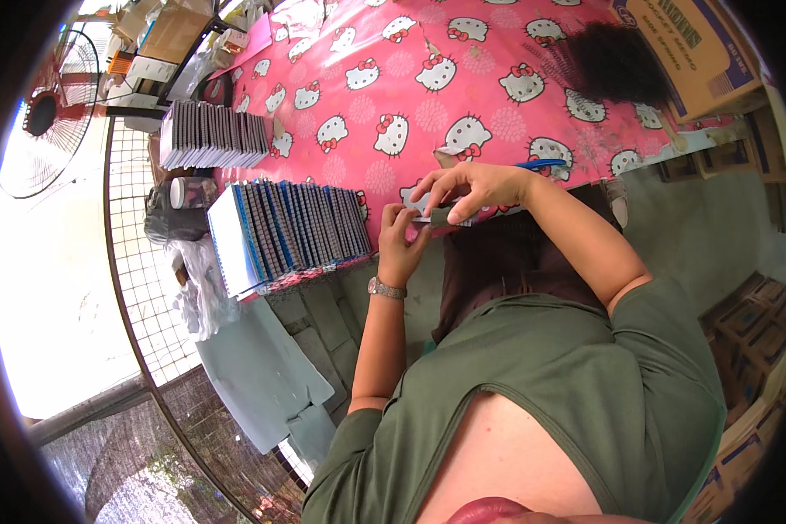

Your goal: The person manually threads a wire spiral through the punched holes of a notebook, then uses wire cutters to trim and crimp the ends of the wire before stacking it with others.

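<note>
My left hand (399, 237) and right hand (470, 189) meet at the near edge of the pink cat-print table (393, 79), both pinching a small dark block (439, 217) whose long axis runs left to right between my fingertips. Beyond, to my left, spiral notebooks (293, 229) stand in a row, with a second stack (211, 134) farther off.

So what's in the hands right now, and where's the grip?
A small flat grey piece; right hand pinches its top edge, left hand its left end.
</note>
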Demonstrator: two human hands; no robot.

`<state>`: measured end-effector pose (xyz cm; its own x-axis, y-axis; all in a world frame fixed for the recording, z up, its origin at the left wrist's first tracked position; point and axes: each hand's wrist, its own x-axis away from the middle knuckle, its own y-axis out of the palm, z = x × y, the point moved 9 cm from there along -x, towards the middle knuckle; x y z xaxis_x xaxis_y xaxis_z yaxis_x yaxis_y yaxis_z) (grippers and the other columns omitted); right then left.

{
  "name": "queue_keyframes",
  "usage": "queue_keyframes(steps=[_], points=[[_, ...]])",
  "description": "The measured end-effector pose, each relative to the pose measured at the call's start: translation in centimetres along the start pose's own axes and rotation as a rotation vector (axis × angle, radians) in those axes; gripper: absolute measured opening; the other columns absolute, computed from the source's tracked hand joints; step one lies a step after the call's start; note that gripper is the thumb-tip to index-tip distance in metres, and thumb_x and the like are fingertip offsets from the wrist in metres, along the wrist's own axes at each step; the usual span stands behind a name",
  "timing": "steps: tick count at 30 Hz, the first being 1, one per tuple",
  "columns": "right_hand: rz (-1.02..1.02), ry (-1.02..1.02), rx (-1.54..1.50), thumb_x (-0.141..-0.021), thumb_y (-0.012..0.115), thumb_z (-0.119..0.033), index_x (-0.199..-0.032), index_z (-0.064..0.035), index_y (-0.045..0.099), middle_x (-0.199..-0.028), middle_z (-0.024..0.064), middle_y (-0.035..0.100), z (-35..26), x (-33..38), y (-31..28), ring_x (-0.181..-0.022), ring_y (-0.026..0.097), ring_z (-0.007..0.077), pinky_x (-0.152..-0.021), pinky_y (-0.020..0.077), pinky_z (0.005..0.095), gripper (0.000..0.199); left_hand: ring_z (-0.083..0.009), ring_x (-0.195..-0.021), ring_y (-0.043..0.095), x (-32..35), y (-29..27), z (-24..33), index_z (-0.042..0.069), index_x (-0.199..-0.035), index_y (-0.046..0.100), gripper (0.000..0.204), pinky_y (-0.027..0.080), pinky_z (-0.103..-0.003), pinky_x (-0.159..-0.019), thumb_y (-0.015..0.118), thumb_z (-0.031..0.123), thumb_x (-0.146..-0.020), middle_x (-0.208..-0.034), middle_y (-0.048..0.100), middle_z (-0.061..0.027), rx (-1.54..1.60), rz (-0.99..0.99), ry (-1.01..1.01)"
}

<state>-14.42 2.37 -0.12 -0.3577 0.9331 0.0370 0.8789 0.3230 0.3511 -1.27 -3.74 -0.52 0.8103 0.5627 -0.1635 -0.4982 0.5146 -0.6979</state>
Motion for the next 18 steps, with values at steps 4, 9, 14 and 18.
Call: queue_keyframes(steps=[4, 9, 14, 18], points=[[0.217, 0.133, 0.517, -0.076, 0.076, -0.015, -0.114, -0.0081, 0.073, -0.143, 0.0084, 0.048, 0.2, -0.3, -2.2, -0.117, 0.057, 0.0211, -0.101, 0.0456, 0.0353, 0.038, -0.0311, -0.094, 0.059, -0.2, -0.1, 0.3, 0.002, -0.103, 0.063, 0.033, 0.051, -0.038, -0.079, 0.078, 0.006, -0.074, -0.103, 0.054, -0.0138, -0.037, 0.003, 0.009], [-0.007, 0.051, 0.261, -0.076, 0.077, -0.018, -0.112, -0.0078, 0.073, -0.145, 0.008, 0.046, -0.6, -0.7, -0.2, -0.119, 0.055, 0.0206, -0.1, 0.0452, 0.0365, 0.038, -0.0302, -0.098, 0.059, -0.4, 0.0, 0.5, 0.002, -0.104, 0.063, 0.036, 0.051, -0.038, -0.083, 0.078, 0.007, -0.072, -0.105, 0.054, -0.0132, -0.013, -0.021, 0.018], [-0.015, 0.061, 0.207, -0.075, 0.078, -0.018, -0.108, -0.0101, 0.075, -0.145, 0.0101, 0.044, -0.5, -1.7, -0.1, -0.114, 0.056, 0.0203, -0.095, 0.0477, 0.0349, 0.034, -0.0277, -0.1, 0.058, -0.4, -0.3, -0.2, 0.004, -0.105, 0.061, 0.037, 0.05, -0.037, -0.087, 0.078, 0.006, -0.072, -0.107, 0.053, -0.0114, 0.033, 0.002, 0.011], [0.059, 0.097, 0.349, -0.076, 0.079, -0.018, -0.112, -0.0091, 0.074, -0.146, 0.0096, 0.043, 0.0, -2.6, -1.2, -0.111, 0.058, 0.0196, -0.094, 0.0489, 0.0336, 0.037, -0.0216, -0.102, 0.056, -0.4, 0.1, -2.0, 0.005, -0.113, 0.054, 0.042, 0.048, -0.034, -0.091, 0.075, 0.001, -0.076, -0.109, 0.051, -0.0078, 0.209, -0.029, -0.019]])
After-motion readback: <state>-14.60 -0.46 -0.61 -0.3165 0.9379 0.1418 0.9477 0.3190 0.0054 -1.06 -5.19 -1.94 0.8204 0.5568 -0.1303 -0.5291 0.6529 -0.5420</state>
